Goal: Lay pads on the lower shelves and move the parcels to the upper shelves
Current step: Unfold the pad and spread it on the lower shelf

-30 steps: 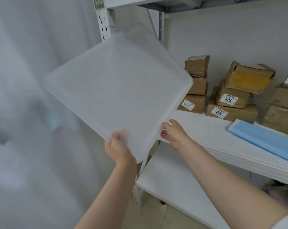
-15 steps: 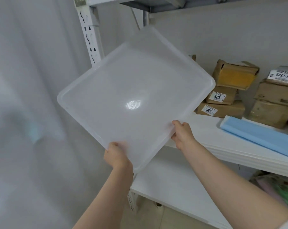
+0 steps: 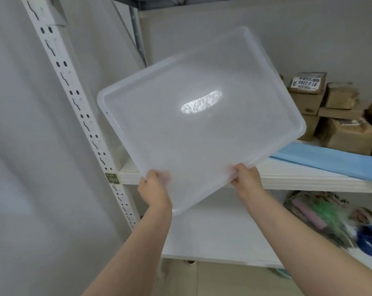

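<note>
A large translucent white plastic pad, shaped like a shallow tray with a raised rim, is held tilted in the air in front of the shelf unit. My left hand grips its near corner edge from below. My right hand grips the lower right edge. Several brown cardboard parcels with white labels are stacked at the back right of the middle shelf. The pad hides the left part of that shelf. The white lower shelf lies beneath my arms.
A folded light-blue sheet lies on the middle shelf in front of the parcels. Bags with colourful items sit at the right of the lower shelf. A white perforated upright post stands at the left, beside a pale curtain.
The pad has swung to the right and turned flatter towards the shelf, now covering the left parcels. Both hands kept their grip and shifted right with it.
</note>
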